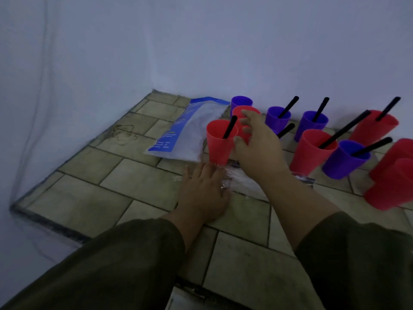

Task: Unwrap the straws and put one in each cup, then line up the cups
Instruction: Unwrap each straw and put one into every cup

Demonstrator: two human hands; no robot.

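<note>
Your right hand (257,142) reaches over the bench (138,186), its grip half-closed around a red cup (242,113) that shows no straw; the thumb also touches the nearer red cup (220,144), which already carries a black straw (230,127). Your left hand (204,189) lies flat and open on crinkled clear wrappers (243,182), gripping nothing. A purple cup (241,101) at the back looks strawless too. Further right, more cups stand in loose disorder, most with straws. A plastic bag (190,128) lies beside them. These cups look light, stiff and smooth, so they probably tip or skid easily. Hold each low on its wall, not by the rim. The straws lean freely and may swing. The wrappers look slippery underfoot for a sliding cup.
</note>
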